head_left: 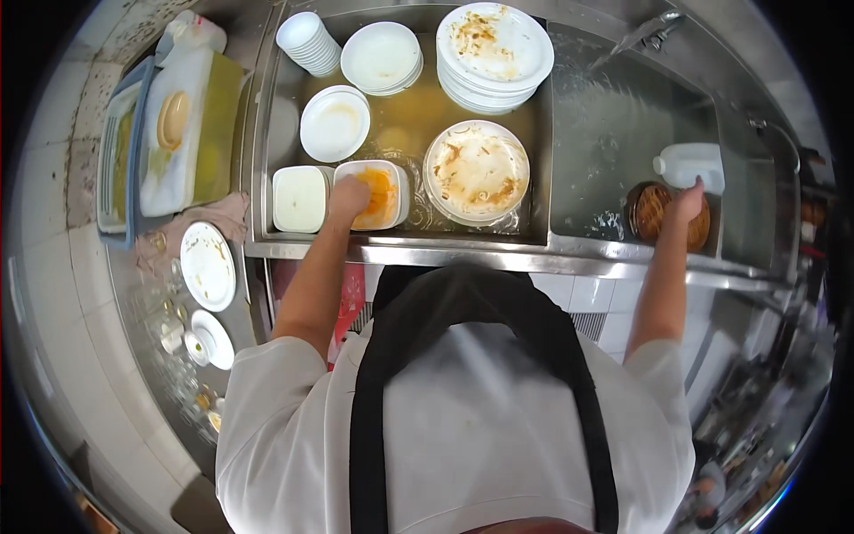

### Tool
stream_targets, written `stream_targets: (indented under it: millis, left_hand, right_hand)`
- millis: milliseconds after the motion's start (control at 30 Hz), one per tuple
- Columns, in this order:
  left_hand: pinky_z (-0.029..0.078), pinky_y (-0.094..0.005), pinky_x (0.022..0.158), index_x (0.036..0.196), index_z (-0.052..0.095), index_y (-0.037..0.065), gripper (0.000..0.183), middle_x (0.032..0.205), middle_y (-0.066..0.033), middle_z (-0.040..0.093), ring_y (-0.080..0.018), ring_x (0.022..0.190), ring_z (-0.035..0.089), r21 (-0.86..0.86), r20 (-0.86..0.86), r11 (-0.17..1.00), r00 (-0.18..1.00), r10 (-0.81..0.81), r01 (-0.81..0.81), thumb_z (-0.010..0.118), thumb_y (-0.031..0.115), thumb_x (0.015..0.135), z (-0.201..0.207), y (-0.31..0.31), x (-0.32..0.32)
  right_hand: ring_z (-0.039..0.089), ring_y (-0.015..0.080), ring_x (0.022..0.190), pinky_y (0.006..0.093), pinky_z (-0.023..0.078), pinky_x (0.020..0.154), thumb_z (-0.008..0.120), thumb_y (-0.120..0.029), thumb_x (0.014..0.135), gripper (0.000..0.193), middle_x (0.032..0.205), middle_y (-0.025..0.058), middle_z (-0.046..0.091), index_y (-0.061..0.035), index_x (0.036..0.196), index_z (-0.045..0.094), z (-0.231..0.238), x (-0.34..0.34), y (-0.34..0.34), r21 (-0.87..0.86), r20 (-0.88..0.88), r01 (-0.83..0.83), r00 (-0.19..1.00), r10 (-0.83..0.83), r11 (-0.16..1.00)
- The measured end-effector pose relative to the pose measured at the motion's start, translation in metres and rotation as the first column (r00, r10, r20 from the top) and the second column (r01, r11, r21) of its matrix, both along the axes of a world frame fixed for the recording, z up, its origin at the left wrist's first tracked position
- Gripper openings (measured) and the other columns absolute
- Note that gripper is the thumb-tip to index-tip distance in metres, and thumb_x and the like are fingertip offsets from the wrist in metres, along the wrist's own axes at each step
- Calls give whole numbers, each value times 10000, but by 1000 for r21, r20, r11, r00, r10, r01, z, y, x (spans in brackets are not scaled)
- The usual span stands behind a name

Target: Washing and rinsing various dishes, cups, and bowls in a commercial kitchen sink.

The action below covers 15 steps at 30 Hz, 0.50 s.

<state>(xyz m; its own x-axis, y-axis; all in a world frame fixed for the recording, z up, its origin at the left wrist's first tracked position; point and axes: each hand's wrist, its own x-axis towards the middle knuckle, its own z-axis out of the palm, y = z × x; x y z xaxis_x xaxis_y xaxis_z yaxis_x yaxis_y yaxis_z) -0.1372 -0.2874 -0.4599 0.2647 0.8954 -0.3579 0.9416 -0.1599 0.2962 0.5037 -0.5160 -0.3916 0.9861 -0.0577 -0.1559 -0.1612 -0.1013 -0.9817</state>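
My left hand, its fingers curled closed, is at a squarish white tub in the left basin. Orange residue coats the tub's inside beside my fingertips; whatever they pinch is hidden. A second squarish white tub stands just left of it. Over in the right basin, my right hand lies over a round brown dish with a wood-like look. One finger reaches up to the lower edge of a white plastic jug. Whether that hand grips the dish cannot be seen.
Food-smeared white plates are piled at the back, with another stack nearer. White bowls sit behind the tubs. A faucet overhangs the right basin. Dirty plates and glasses crowd the left counter beside a yellowish container.
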Motion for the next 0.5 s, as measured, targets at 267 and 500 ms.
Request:
stream_targets:
  millis: [267,500]
  left_hand:
    - [525,-320,702,988,646,25,209,880,-90,665,-185,740,636,-799,529,586,305,792,-135,555,181,881,72,-49,67]
    - [505,-365,834,929,709,28,314,948,-197,684,-311,913,659,-188,386,883,794,469,-430,600,282,779,72,-96,66]
  right_hand:
    - [485,279,964,389,434,804,525,-625,858,956,1376,147,384,-77,1504,80,-26,111,56,265,-366,-309,844,392,914]
    - [474,380,1218,437,371,1025,331,-583,943,676,1328,212,462,-28,1314,441,-140,106,75,-744,-399,-668,448,800,2]
